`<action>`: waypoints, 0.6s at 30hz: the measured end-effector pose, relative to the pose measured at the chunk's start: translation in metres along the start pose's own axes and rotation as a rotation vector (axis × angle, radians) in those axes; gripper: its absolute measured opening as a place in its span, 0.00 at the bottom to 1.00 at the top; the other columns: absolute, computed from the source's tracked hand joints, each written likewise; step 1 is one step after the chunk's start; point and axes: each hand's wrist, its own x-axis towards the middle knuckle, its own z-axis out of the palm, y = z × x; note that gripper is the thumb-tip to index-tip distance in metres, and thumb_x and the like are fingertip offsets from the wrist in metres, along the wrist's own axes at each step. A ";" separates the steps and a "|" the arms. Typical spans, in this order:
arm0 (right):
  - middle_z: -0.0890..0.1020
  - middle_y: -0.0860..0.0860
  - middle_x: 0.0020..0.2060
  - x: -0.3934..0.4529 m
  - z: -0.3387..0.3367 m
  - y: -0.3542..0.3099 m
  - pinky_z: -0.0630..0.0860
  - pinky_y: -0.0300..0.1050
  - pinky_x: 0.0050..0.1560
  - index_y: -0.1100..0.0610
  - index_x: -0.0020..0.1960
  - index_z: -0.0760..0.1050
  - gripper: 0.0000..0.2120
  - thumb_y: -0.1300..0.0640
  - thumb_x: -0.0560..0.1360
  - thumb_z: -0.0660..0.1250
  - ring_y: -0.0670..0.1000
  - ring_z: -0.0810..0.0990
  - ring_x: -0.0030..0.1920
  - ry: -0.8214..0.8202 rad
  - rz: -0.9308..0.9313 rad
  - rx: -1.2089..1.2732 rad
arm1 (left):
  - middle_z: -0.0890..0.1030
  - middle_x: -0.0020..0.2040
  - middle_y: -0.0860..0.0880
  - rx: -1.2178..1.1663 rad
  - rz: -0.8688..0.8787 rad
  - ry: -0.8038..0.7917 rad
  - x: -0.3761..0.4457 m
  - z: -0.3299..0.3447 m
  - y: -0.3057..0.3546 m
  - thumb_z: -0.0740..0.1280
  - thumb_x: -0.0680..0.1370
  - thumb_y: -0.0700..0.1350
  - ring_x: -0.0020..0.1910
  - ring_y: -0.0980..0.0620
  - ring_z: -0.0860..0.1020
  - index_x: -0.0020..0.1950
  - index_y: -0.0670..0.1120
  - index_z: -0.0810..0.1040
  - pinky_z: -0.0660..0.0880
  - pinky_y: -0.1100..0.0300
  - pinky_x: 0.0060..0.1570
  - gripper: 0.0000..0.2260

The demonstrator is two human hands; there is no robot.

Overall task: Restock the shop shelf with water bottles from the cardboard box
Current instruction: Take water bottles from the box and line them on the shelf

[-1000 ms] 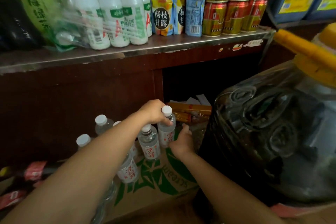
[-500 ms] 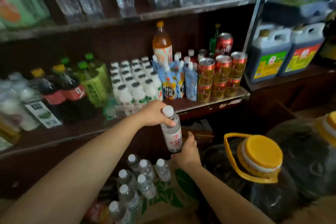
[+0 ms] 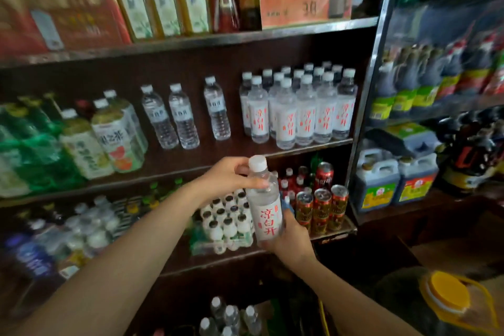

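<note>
A clear water bottle (image 3: pixel 266 204) with a white cap and red characters is held upright in front of the shelves. My left hand (image 3: pixel 231 180) grips its neck just below the cap. My right hand (image 3: pixel 290 237) holds its bottom end from below. Several matching bottles (image 3: pixel 300 112) stand packed on the right part of the middle shelf (image 3: pixel 313 148). At the bottom edge, more white-capped bottles (image 3: pixel 229 316) stick up where the cardboard box sits; the box itself is barely visible.
Three other clear bottles (image 3: pixel 185 117) stand left of the matching group, with a gap between. Red cans (image 3: pixel 321 207) and small white bottles (image 3: pixel 226 221) fill the lower shelf. Soy sauce jugs (image 3: pixel 395 180) stand right. A large jug with a yellow cap (image 3: pixel 447 297) is at bottom right.
Both hands have lifted the bottle out of the box and up past the lower shelf. My view has tilted up from the box to the shelves.
</note>
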 end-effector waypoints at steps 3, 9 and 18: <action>0.76 0.39 0.42 0.005 -0.017 -0.030 0.72 0.30 0.38 0.46 0.57 0.64 0.29 0.52 0.64 0.79 0.42 0.76 0.42 0.036 -0.035 0.017 | 0.82 0.55 0.54 -0.072 0.010 0.030 -0.007 -0.010 0.019 0.77 0.68 0.47 0.56 0.58 0.79 0.60 0.51 0.78 0.74 0.62 0.57 0.21; 0.76 0.40 0.41 0.032 -0.021 -0.064 0.75 0.33 0.37 0.50 0.58 0.64 0.31 0.52 0.62 0.79 0.43 0.78 0.42 0.076 -0.067 0.022 | 0.80 0.58 0.53 -0.060 0.044 0.141 0.006 -0.025 0.025 0.80 0.63 0.48 0.56 0.55 0.79 0.65 0.52 0.73 0.76 0.56 0.59 0.32; 0.80 0.49 0.48 0.115 -0.010 -0.082 0.81 0.44 0.44 0.54 0.56 0.66 0.32 0.55 0.60 0.81 0.50 0.81 0.48 0.099 -0.004 0.040 | 0.83 0.55 0.48 -0.052 0.166 0.115 0.083 -0.064 0.018 0.78 0.66 0.37 0.55 0.52 0.81 0.59 0.52 0.77 0.78 0.60 0.54 0.25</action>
